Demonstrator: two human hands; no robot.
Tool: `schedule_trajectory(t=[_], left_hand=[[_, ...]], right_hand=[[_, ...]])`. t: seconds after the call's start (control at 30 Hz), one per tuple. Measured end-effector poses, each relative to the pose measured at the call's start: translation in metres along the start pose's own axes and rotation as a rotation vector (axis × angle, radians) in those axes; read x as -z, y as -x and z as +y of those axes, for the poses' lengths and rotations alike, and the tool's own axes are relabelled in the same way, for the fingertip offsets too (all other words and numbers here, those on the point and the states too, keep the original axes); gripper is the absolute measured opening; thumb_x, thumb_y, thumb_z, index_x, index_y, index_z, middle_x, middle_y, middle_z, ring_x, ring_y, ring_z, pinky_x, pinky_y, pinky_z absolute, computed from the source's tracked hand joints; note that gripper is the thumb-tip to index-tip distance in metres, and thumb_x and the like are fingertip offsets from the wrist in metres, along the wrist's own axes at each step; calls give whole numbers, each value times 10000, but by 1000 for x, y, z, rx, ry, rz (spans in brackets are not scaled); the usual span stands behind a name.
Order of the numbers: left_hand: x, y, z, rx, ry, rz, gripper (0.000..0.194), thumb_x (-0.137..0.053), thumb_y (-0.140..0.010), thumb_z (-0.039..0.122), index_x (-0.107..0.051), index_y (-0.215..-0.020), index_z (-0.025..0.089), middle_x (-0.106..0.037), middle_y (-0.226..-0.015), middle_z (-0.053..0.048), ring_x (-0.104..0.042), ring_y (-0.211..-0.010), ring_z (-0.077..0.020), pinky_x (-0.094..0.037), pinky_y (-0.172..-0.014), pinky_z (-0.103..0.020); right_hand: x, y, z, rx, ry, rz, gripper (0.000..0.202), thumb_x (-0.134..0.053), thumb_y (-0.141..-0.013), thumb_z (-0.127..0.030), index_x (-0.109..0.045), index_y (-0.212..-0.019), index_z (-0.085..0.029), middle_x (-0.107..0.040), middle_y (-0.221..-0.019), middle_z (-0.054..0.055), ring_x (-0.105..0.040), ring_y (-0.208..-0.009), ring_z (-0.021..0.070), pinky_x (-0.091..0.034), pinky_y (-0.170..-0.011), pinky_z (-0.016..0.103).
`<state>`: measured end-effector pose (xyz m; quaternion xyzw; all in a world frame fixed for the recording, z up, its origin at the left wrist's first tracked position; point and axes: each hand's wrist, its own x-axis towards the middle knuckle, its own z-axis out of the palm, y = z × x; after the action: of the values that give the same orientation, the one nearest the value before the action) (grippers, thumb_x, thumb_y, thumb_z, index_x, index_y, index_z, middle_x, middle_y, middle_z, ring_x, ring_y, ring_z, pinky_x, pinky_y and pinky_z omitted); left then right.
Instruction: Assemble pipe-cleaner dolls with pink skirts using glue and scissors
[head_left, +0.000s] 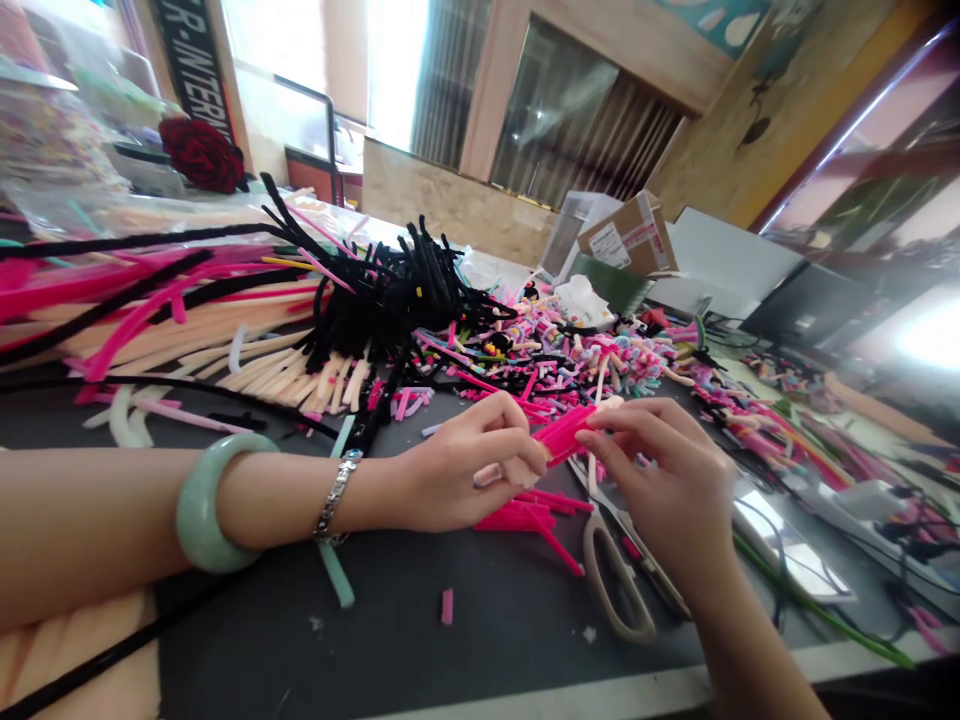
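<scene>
Between my two hands is a small bundle of bright pink pipe cleaner pieces (561, 434). My left hand (480, 455) is curled round the bundle's left end. With thumb and fingertips my right hand (664, 465) pinches its right end. Below them on the dark table (360, 640) lie more cut pink pipe cleaners (517, 515). A pair of scissors (619, 590) with beige handles rests partly under my right hand, its blades mostly hidden. One short pink piece (447, 607) lies apart near the front.
Long cream pipe cleaners (285, 350) and a black bunch (405, 290) spread at the left and middle. A colourful heap of cut pieces (600, 350) lies behind my hands. Farther back stands a cardboard box (630, 235). At right are a phone-like slab (791, 545) and cables.
</scene>
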<state>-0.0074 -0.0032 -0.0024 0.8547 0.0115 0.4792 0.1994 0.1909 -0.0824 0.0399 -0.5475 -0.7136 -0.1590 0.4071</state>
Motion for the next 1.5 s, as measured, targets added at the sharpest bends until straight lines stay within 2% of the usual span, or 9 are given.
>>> schedule_trajectory(t=[0.23,0.43,0.67,0.8,1.0,1.3,1.5], left_hand=[[1,1,-3,26,10,2,158,-585,-823,73,-621,-949,161,-548,-904,-66,-554,-856,-143,-528,-749,-265],[1,1,-4,27,-1,3,141,-591,-828,94,-620,-946,166,-556,-898,-65,-559,-846,-145,-527,-748,-274],[0,1,-4,35,3,11,148,-595,-817,76,-621,-935,161,-545,-888,-60,-556,-843,-139,-513,-734,-257],[0,1,-4,34,4,17,144,-598,-819,78,-624,-939,153,-541,-889,-65,-558,-842,-139,-512,-740,-260],[0,1,-4,22,13,23,151,-600,-819,76,-624,-947,151,-541,-904,-67,-559,-849,-136,-516,-729,-245],[0,1,-3,11,6,43,151,-615,-807,64,-627,-937,141,-535,-897,-65,-565,-825,-129,-519,-717,-241],[0,2,0,-14,-11,56,162,-622,-797,40,-636,-933,127,-541,-893,-71,-562,-834,-130,-514,-724,-236]], right_hand=[[1,-1,-2,157,69,-38,58,-615,-861,-204,-661,-832,-224,-696,-829,19,-651,-752,157,-499,-706,268],[2,0,-4,208,74,-56,72,-618,-837,-171,-664,-865,-219,-688,-847,22,-654,-756,149,-496,-718,254],[4,3,-7,382,129,-80,108,-653,-795,-173,-666,-902,-185,-704,-873,57,-656,-722,162,-490,-656,270],[4,3,-8,400,142,-68,130,-647,-792,-161,-670,-916,-194,-704,-889,62,-652,-728,170,-498,-664,286],[5,2,-6,426,131,-57,190,-675,-754,-113,-688,-927,-192,-737,-903,59,-645,-793,210,-506,-759,361],[3,0,-6,446,108,-53,149,-701,-773,-143,-703,-921,-158,-750,-893,59,-633,-784,207,-497,-737,370],[6,0,-8,403,51,-78,118,-693,-791,-146,-703,-908,-162,-748,-888,63,-635,-788,201,-481,-751,374]])
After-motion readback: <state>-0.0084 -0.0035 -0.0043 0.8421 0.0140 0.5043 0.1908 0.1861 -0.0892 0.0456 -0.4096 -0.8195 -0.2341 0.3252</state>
